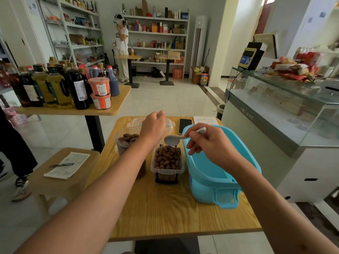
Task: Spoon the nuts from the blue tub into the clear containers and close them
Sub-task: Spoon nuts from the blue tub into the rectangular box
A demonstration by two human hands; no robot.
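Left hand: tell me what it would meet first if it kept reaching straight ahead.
Probably the clear lid lying at the table's far edge. The left hand hovers over or on it already, though the single view leaves the height unclear. Beyond it, only floor.

bottle labels (80, 92), paper sheets (68, 163), all print too blurred to read
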